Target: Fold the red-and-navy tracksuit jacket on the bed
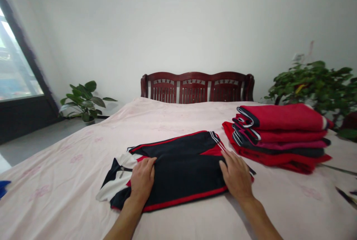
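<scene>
A zip-up sports jacket (186, 175), dark navy with red piping and white parts, lies folded on the bed. Its collar end, with a metal zip pull (121, 173), points left. My left hand (142, 180) rests on the jacket beside the collar, fingers bent down onto the cloth and holding nothing that I can see. At the striped cuff end lies my right hand (237, 175), its thumb and fingers apart on the fabric.
A stack of folded red and dark clothes (281, 136) stands to the right on the pink bedsheet (69, 184). A wooden bench back (195, 87) rises behind the bed. Potted plants (85, 100) flank it. Something blue (3, 187) shows at the left edge.
</scene>
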Demonstrator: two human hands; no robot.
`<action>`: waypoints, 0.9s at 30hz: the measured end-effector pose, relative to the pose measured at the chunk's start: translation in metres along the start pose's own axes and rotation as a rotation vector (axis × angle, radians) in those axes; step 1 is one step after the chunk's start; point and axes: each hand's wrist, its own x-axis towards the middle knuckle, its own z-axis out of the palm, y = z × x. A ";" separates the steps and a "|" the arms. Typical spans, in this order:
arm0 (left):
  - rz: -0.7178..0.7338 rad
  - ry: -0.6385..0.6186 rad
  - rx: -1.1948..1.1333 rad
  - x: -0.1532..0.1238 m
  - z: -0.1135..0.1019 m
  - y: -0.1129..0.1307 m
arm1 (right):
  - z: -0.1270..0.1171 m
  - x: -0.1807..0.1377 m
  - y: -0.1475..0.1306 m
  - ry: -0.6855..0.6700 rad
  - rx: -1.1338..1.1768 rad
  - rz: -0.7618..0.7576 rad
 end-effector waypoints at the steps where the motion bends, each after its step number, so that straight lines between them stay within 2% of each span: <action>1: 0.080 0.013 -0.051 -0.003 -0.001 0.005 | 0.006 -0.003 -0.007 -0.064 -0.015 -0.051; 4: 0.263 -0.100 -0.109 -0.016 0.001 0.021 | 0.024 -0.015 -0.012 -0.261 -0.066 -0.107; 7: 0.269 -0.248 0.007 -0.026 0.012 0.028 | 0.035 -0.021 -0.005 -0.326 -0.103 -0.095; 12: 0.167 -0.280 0.143 -0.032 0.018 0.016 | 0.035 -0.019 0.003 -0.279 -0.158 -0.093; 17: 0.060 -0.346 0.251 -0.027 -0.001 -0.017 | 0.034 -0.019 0.010 -0.180 -0.229 -0.033; 21: -0.060 -0.339 0.330 -0.018 -0.010 -0.043 | 0.036 -0.021 0.011 -0.140 -0.239 -0.027; 27: -0.185 -0.319 0.308 -0.021 -0.008 -0.049 | 0.036 -0.021 0.014 -0.138 -0.266 0.054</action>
